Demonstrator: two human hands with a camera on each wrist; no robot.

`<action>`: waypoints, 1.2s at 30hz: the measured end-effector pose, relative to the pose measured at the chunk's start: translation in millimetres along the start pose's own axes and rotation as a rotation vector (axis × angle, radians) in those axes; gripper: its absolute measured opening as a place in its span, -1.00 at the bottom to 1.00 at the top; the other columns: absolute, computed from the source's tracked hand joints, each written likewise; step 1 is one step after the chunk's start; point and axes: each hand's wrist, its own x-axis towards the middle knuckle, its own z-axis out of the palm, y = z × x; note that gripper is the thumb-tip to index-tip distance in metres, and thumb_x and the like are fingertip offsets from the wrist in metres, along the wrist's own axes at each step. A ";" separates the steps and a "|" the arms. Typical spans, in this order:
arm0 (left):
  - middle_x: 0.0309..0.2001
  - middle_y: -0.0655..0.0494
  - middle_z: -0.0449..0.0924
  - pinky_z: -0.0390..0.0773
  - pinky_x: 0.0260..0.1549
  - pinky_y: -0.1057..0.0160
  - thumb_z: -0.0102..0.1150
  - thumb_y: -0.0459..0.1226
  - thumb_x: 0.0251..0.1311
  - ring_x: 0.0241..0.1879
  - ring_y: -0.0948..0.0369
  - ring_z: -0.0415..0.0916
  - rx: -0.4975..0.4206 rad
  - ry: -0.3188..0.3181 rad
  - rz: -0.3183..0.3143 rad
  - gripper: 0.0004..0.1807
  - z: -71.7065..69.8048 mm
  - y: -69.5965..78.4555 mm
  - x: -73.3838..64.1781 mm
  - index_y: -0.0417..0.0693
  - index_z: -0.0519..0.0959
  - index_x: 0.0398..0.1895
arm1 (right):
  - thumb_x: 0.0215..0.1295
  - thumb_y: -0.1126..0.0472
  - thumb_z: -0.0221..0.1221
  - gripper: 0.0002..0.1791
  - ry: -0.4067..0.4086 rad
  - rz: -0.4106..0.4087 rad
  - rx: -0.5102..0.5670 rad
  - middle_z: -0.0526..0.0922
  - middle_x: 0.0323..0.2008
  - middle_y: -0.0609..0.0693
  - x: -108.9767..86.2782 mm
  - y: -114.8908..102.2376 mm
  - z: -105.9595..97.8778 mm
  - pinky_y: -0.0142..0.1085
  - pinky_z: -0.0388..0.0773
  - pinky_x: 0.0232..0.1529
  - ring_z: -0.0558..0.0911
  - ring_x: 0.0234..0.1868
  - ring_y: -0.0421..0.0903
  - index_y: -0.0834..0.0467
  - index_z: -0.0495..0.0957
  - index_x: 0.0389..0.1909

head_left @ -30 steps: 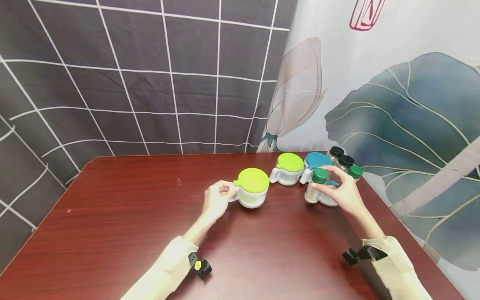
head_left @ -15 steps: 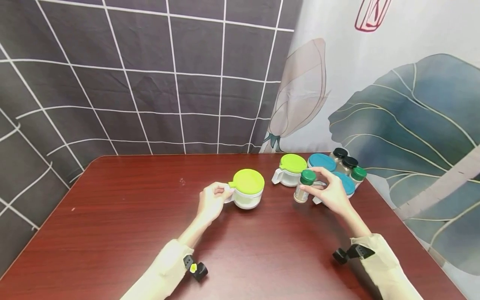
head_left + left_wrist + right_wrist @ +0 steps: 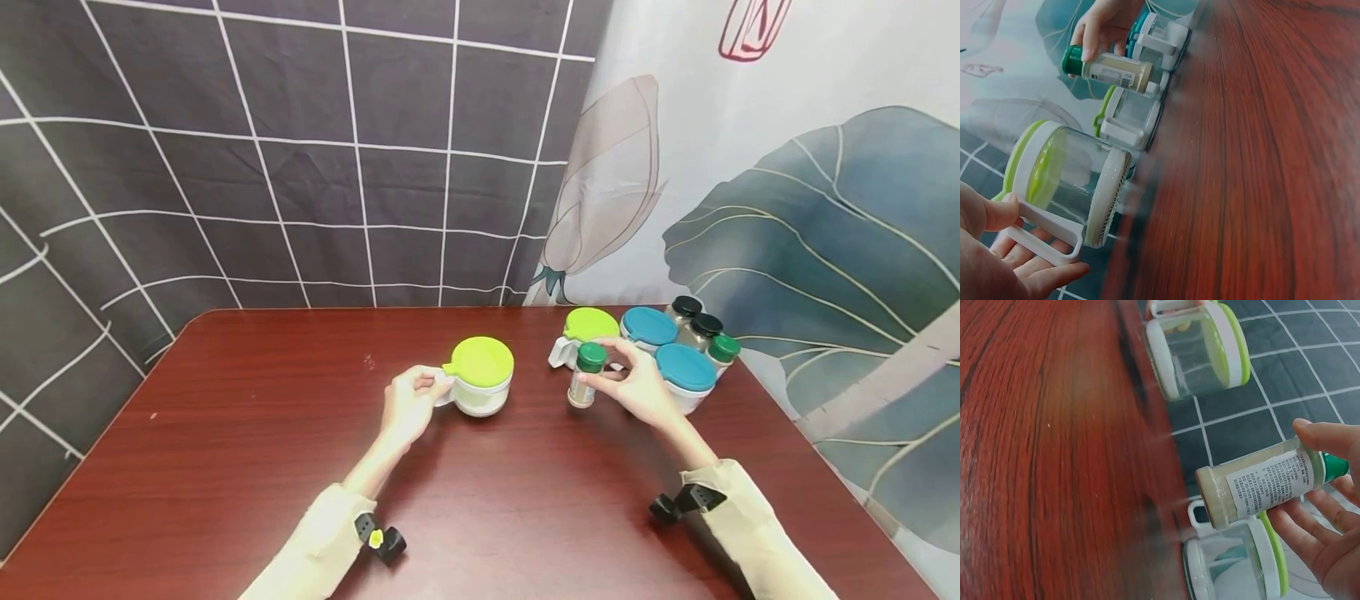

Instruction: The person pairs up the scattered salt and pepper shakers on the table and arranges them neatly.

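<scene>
My left hand (image 3: 408, 406) grips the white handle of a clear seasoning jar (image 3: 482, 362) with a lime-green lid. In the left wrist view the thumb lies on the handle's top and the fingers pass behind it; the jar (image 3: 1079, 181) holds no visible contents. My right hand (image 3: 637, 385) pinches a spice bottle (image 3: 582, 387) with a green cap between thumb and fingers. Pale powder fills the bottle (image 3: 1260, 481), which has a printed white label, and it hangs above the table. Just behind it stands a second lime-lidded jar (image 3: 591, 327), partly covered by the bottle and hand.
Two blue-lidded jars (image 3: 685, 368) stand at the right of the dark red wooden table (image 3: 262, 450). Beside them are two black-capped bottles (image 3: 703, 329) and another green-capped bottle (image 3: 723, 352). A grey gridded curtain (image 3: 300, 167) hangs behind the table's back edge.
Both hands have moved left, the left one with the lime-lidded jar and the right one with the spice bottle. More of the front blue-lidded jar now shows. The view has turned slightly left.
</scene>
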 end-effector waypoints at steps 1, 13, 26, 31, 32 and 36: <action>-0.17 -0.18 0.71 0.60 -0.02 0.07 0.32 -0.30 0.11 -0.10 -0.03 0.68 0.004 0.003 0.000 -0.79 -1.3 -0.4 0.2 -0.25 0.66 -0.23 | 0.03 0.18 0.43 -0.43 -0.007 -0.003 -0.006 0.63 -0.10 0.11 1.1 -0.7 1.9 -0.48 0.62 -0.21 0.63 -0.25 -0.32 0.16 0.50 0.10; -0.18 -0.16 0.72 0.60 -0.02 0.06 0.34 -0.29 0.09 -0.10 -0.02 0.67 0.017 0.041 -0.012 -0.79 -15.5 -6.8 1.7 -0.23 0.67 -0.23 | 0.04 0.29 0.40 -0.43 -0.065 -0.005 0.066 0.66 -0.11 0.22 12.7 -6.2 26.7 -0.44 0.63 -0.17 0.62 -0.24 -0.46 0.23 0.48 0.12; -0.18 -0.19 0.71 0.59 -0.02 0.04 0.32 -0.29 0.10 -0.09 -0.03 0.67 0.046 0.074 -0.031 -0.78 -31.4 -9.8 4.5 -0.25 0.66 -0.23 | 0.03 0.23 0.42 -0.43 -0.097 -0.046 0.136 0.67 -0.12 0.15 23.9 -15.8 47.4 -0.46 0.62 -0.16 0.68 -0.18 -0.19 0.13 0.49 0.11; -0.19 -0.20 0.71 0.59 -0.04 0.05 0.32 -0.29 0.10 -0.10 -0.03 0.67 0.052 0.097 -0.036 -0.79 -38.6 -11.2 6.7 -0.25 0.66 -0.24 | 0.00 0.24 0.43 -0.46 -0.090 -0.079 0.158 0.67 -0.14 0.13 30.2 -19.7 55.1 -0.41 0.64 -0.16 0.67 -0.18 -0.24 0.12 0.52 0.07; -0.19 -0.20 0.71 0.59 -0.04 0.05 0.32 -0.28 0.10 -0.10 -0.03 0.67 0.058 0.103 -0.038 -0.79 -39.9 -11.7 7.3 -0.25 0.66 -0.24 | 0.00 0.25 0.43 -0.46 -0.088 -0.086 0.160 0.67 -0.16 0.12 31.4 -20.3 56.7 -0.41 0.64 -0.17 0.66 -0.20 -0.28 0.12 0.52 0.06; -0.18 -0.20 0.71 0.59 -0.04 0.06 0.32 -0.28 0.10 -0.10 -0.03 0.67 0.064 0.119 -0.047 -0.78 -44.9 -13.9 8.9 -0.24 0.66 -0.23 | -0.02 0.29 0.43 -0.47 -0.083 -0.103 0.175 0.67 -0.23 0.10 35.2 -23.8 63.0 -0.41 0.63 -0.19 0.63 -0.26 -0.31 0.15 0.53 0.04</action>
